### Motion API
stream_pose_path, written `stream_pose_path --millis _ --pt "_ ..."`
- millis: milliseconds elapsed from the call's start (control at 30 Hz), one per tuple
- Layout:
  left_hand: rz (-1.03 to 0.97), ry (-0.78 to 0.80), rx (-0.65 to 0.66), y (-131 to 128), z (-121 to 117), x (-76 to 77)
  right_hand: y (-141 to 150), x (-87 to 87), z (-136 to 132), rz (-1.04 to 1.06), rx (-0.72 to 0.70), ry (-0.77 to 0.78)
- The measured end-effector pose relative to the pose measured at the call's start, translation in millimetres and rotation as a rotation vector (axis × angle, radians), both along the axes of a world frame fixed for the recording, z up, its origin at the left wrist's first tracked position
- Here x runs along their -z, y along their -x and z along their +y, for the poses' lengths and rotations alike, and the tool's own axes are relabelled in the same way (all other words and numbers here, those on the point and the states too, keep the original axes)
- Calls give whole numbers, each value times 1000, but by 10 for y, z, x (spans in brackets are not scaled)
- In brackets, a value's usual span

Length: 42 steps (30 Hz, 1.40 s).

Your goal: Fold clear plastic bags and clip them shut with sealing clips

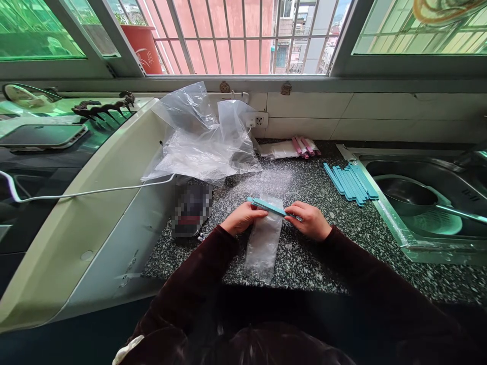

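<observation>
A teal bag clip (266, 206) lies across the top of a small clear plastic bag (263, 246) on the speckled granite counter (335, 238). My left hand (242, 218) is closed on the clip's left part and the bag edge. My right hand (310, 219) pinches the clip's right end. Both sleeves are dark maroon.
A pile of several teal clips (350, 182) lies right of the hands beside a steel sink (429, 203) holding a bowl. Pink clips and small bags (292, 148) sit by the wall. Crumpled clear bags (205, 139), a blurred dark object (191, 209), a white cable and a stove lie left.
</observation>
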State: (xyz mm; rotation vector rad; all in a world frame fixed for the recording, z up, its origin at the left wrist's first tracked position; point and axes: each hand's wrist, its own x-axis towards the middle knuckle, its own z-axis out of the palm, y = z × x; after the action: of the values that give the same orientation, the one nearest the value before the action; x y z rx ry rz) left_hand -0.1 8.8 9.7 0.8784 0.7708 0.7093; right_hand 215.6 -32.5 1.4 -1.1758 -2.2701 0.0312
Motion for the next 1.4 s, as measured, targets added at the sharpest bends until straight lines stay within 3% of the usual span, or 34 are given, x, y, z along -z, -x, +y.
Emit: stream_pose_path --millis 733,967,1167,1400 --pt "19 -52 36 19 -13 -58 13 -19 -27 -62 14 -30" --pt "73 -169 61 45 -16 -131 32 -29 -40 -87 30 -88" --pt "238 -274 -65 51 0 -92 53 -70 -64 -133 26 -137" --pt "250 -343 -193 28 -12 -69 94 -106 -98 -179 21 -215"
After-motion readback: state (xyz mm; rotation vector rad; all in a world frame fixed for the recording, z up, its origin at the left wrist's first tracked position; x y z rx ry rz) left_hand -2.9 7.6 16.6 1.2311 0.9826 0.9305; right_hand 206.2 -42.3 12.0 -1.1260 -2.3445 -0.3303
